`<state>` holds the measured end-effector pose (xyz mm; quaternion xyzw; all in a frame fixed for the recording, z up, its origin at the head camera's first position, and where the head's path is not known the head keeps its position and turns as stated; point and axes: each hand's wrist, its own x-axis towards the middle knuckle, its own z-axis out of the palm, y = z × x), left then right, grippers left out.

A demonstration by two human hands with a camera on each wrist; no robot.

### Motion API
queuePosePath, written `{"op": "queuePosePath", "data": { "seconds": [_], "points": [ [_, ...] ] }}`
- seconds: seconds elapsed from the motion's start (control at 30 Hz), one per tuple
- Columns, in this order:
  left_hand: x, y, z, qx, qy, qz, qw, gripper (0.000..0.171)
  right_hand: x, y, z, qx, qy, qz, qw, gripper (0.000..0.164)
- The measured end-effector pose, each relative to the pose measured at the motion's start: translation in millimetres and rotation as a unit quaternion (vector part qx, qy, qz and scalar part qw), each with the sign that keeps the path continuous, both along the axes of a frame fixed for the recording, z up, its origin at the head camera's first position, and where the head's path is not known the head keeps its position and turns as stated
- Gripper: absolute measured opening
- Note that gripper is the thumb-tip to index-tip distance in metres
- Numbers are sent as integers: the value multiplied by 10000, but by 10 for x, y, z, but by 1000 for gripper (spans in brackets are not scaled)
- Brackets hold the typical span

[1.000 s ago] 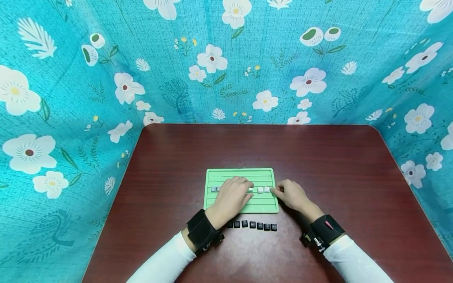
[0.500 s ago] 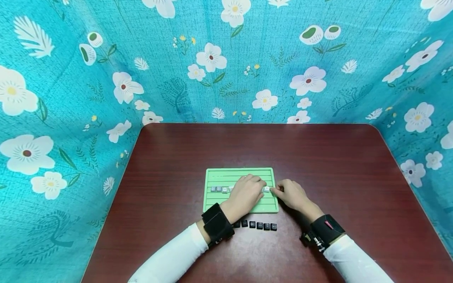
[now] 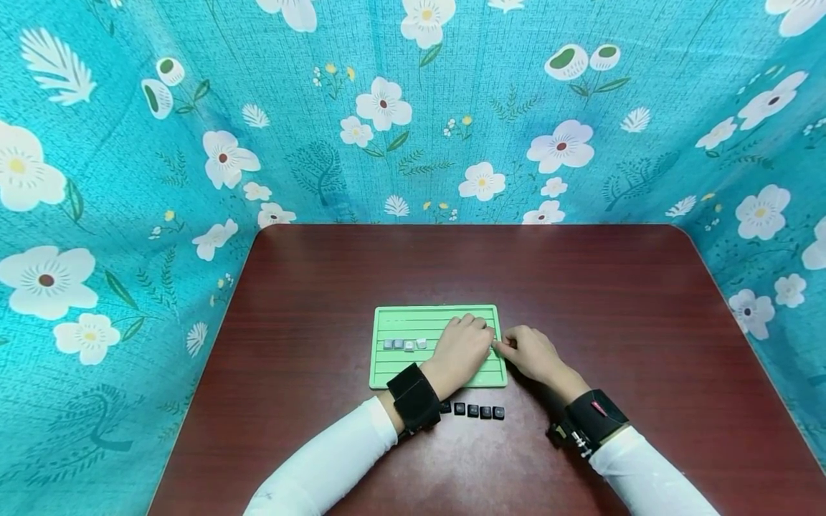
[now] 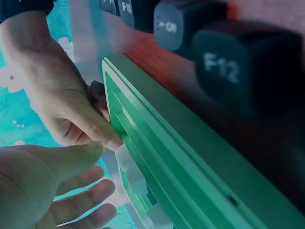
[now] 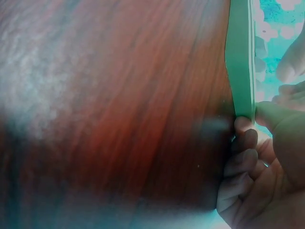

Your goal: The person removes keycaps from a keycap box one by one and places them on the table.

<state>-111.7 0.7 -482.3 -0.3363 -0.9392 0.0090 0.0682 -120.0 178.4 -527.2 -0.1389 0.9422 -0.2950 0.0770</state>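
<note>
Left hand, fingers parted, near white keycaps; right hand pinches green tray; likely aligning row; next needs steadiness

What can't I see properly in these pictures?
Head view: part of the green board, hidden by the left hand.
Head view: marks on the black keys, too small to read.
Left wrist view: the tops of some black keys, cut off by the top edge.
Right wrist view: the right hand's wrist, beyond the right edge.

Left hand relaxed, right hand pinching, 2 forearms converging
</note>
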Motion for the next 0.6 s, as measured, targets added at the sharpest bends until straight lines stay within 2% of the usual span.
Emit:
{"op": "queuePosePath", "data": {
  "seconds": [0.3, 0.6],
  "points": [
    [-13, 58, -52, -63, 27, -35, 10000, 7, -10, -10, 6, 97, 17, -83, 9999, 39],
    [-4, 124, -132, -10, 130, 39, 9999, 17, -3, -14, 19, 123, 7, -64, 9999, 35]
  ]
}}
